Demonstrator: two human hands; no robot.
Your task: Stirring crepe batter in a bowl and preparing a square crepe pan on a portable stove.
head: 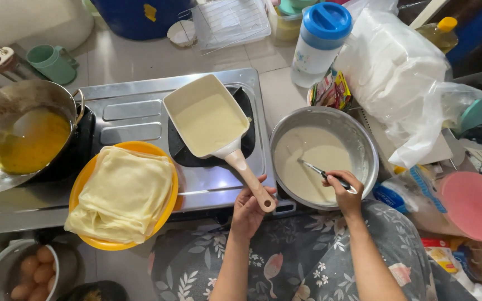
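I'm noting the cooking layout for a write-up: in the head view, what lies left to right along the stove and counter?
Wok of orange liquid → yellow plate of stacked crepes → rectangular pan of batter → left hand on its handle → metal batter bowl → pink lid.

Orange plate (87, 181) of folded crepes (123, 192) at stove's front edge; wok (6, 111) with yellow liquid at left; green mug (51, 62) behind; eggs (34, 267) in a bowl at front left.

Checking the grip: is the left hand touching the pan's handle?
Touching. The head view shows the left hand wrapped around the pan handle, fingers closed on its end.
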